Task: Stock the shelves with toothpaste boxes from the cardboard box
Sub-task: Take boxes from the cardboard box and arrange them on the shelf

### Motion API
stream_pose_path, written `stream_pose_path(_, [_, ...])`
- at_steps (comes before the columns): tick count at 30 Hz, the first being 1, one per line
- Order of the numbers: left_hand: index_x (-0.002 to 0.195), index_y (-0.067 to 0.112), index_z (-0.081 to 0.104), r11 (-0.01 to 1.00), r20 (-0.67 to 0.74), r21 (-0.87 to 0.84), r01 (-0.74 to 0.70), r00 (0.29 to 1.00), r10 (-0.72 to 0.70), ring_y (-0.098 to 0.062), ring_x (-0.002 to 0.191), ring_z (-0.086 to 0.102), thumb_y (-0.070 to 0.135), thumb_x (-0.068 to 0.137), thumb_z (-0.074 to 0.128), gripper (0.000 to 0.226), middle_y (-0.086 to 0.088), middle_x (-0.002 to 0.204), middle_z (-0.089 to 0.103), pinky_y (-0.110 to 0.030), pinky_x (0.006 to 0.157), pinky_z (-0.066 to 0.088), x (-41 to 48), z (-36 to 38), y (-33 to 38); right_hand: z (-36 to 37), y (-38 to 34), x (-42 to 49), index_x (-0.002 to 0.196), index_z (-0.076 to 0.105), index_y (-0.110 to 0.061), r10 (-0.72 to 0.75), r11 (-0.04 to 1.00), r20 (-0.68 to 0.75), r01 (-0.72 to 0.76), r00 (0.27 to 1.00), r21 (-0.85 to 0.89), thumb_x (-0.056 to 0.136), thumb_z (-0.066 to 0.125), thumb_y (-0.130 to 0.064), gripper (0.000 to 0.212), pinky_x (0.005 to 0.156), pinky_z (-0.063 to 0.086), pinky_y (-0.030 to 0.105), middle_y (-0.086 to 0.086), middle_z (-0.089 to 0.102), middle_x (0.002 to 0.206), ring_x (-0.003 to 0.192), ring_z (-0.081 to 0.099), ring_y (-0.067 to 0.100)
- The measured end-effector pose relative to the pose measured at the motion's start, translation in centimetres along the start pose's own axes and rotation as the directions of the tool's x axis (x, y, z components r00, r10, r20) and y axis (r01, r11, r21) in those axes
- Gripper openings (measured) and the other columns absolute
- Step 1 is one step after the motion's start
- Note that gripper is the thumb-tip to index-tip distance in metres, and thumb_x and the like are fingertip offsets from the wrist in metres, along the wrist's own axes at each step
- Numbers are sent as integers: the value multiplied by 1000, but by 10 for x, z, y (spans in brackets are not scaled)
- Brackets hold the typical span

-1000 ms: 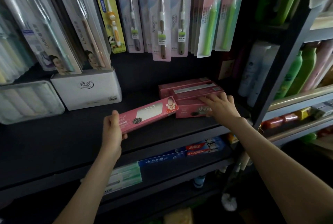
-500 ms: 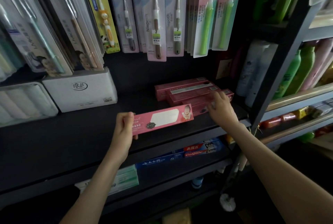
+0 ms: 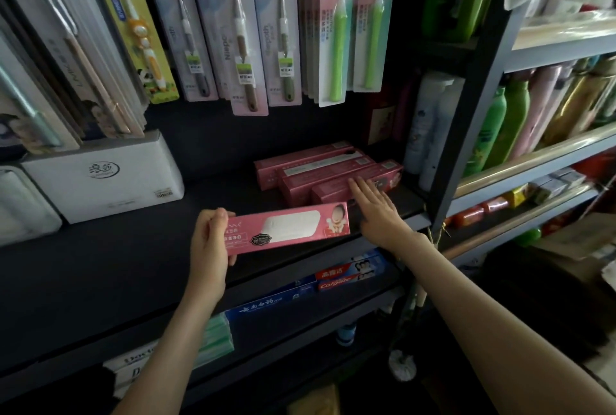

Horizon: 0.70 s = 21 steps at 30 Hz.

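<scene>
Gripping pink toothpaste box (image 3: 290, 228) by its end in curled left hand (image 3: 210, 241); pressing straight, close-set fingers (image 3: 359, 187) of right hand (image 3: 376, 211) against stacked toothpaste boxes (image 3: 320, 167) on shelf (image 3: 116, 264).

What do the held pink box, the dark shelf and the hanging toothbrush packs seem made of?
The pink box looks like thin printed card with a light sheen: crisp folded edges. The shelf is a dark matt board, wood or painted metal, unclear. The toothbrush packs seem clear glossy plastic over card backs: glare streaks, brushes visible through.
</scene>
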State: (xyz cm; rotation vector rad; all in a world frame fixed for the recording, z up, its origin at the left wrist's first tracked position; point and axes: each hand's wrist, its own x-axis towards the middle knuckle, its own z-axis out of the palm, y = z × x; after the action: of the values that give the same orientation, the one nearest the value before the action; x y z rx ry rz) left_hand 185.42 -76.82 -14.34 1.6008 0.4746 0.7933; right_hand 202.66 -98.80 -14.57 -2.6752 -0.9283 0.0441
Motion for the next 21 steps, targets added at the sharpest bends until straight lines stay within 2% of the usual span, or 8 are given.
stream_pose_path(5, [82, 18, 49, 999, -58, 8, 36, 998, -35, -10, 49, 45, 30, 102, 38, 26, -2, 70, 55, -20, 39, 33, 9, -19, 1, 0, -16, 3, 152, 4, -18, -80, 997, -29, 80, 996, 13, 83, 44, 6, 84, 117, 1, 25, 1, 2, 160, 147, -1, 13])
stream_pose_path(10, [85, 20, 49, 997, 6, 70, 9, 1000, -10, -12, 54, 46, 31, 102, 38, 24, -4, 73, 54, -24, 45, 35, 13, -28, 6, -4, -30, 3, 152, 9, -20, -87, 996, -1, 87, 996, 31, 83, 43, 7, 82, 118, 8, 28, -1, 6, 160, 147, 4, 15])
stream_pose_path(16, [86, 20, 50, 997, 26, 71, -4, 1000, 2, -14, 60, 47, 31, 103, 38, 23, -5, 75, 54, -28, 50, 36, 8, -25, 10, -11, -32, -1, 151, 20, -23, -65, 969, 48, 52, 997, 244, 80, 36, 16, 82, 109, 10, 16, -4, 12, 159, 146, 10, 12])
stream_pose_path(19, [89, 21, 49, 996, 63, 87, -29, 998, 24, -13, 62, 49, 32, 102, 37, 21, -4, 78, 55, -26, 51, 38, 4, -12, 12, -15, -34, -10, 149, 28, -19, 24, 904, -118, 29, 993, 427, 91, 36, 9, 65, 106, 12, 14, 0, 21, 157, 144, 17, 14])
stream_pose_path(21, [94, 20, 48, 995, 89, 83, -62, 995, 54, -12, 65, 50, 35, 102, 37, 20, -3, 81, 54, -24, 52, 40, -1, 1, 13, -20, -34, -17, 140, 44, -15, 129, 846, -241, 20, 962, 533, 99, 38, -8, 42, 106, 24, 21, 4, 42, 145, 136, 35, 20])
